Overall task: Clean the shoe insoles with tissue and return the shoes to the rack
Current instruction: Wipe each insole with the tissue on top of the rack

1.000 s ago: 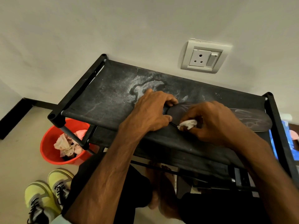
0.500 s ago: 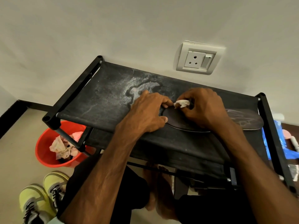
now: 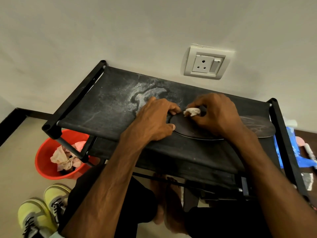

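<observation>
While the tissue wad sits pinched in the curled fingers of the right hand, it bears on the rounded end of the dark insole. Left hand: fingers hooked over that end's far edge, thumb on the near edge, pinning it flat. Insole lies lengthwise on the dusty top shelf of the rack. Judgement: short firm strokes away from the pinning hand, turn the tissue to a clean face, work toward the streaked far end. Red bucket of used tissues on the floor, left; yellow shoes near it, not yet racked.
</observation>
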Available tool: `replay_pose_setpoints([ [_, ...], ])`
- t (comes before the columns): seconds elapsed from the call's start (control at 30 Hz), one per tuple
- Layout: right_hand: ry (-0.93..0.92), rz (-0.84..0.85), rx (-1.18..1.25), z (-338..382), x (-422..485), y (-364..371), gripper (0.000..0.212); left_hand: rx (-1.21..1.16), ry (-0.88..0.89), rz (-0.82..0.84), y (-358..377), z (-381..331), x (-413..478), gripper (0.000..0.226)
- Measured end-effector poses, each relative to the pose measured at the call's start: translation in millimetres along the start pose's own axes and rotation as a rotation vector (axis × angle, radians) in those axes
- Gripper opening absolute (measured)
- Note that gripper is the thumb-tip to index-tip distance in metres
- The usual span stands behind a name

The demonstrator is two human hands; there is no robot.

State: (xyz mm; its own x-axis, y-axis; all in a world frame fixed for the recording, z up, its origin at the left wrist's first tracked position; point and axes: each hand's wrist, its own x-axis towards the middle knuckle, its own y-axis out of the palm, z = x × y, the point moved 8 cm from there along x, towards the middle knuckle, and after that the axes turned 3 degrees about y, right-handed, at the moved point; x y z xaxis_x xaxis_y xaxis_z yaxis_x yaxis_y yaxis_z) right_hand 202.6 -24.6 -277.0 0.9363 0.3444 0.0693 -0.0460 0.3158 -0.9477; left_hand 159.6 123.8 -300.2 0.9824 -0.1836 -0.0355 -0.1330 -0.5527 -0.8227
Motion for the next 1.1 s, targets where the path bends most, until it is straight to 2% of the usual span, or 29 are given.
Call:
replay_pose_setpoints([
  [0.13, 0.017, 0.002, -0.010, -1, 4, 3, 0.020, 0.007, 0.003, -0.006, 0, -1, 0, 0.057],
  [0.33, -0.059, 0.117, -0.056, 5, -13, 5, 0.018, 0.005, -0.011, -0.004, 1, 1, 1, 0.056],
  [0.5, 0.005, -0.022, -0.019, -1, 0, 1, 0.019, 0.005, 0.014, -0.011, 0, 2, 1, 0.055],
  [0.6, 0.008, -0.028, -0.008, 1, 8, 3, 0.022, 0.001, 0.012, -0.020, 1, 4, 1, 0.056],
  [0.77, -0.059, 0.087, 0.057, 2, -2, 9, 0.020, 0.013, 0.001, -0.021, 3, 6, 4, 0.057],
  [0.9, -0.118, 0.249, 0.068, 7, -17, 13, 0.014, 0.026, 0.013, -0.030, 3, 6, 6, 0.056],
  [0.97, -0.107, 0.221, 0.037, 6, -16, 10, 0.015, 0.011, 0.010, -0.030, 3, 8, 6, 0.056],
  [1.1, -0.019, 0.063, 0.037, -3, 0, 2, 0.021, 0.004, -0.014, -0.033, 4, 10, 5, 0.056],
])
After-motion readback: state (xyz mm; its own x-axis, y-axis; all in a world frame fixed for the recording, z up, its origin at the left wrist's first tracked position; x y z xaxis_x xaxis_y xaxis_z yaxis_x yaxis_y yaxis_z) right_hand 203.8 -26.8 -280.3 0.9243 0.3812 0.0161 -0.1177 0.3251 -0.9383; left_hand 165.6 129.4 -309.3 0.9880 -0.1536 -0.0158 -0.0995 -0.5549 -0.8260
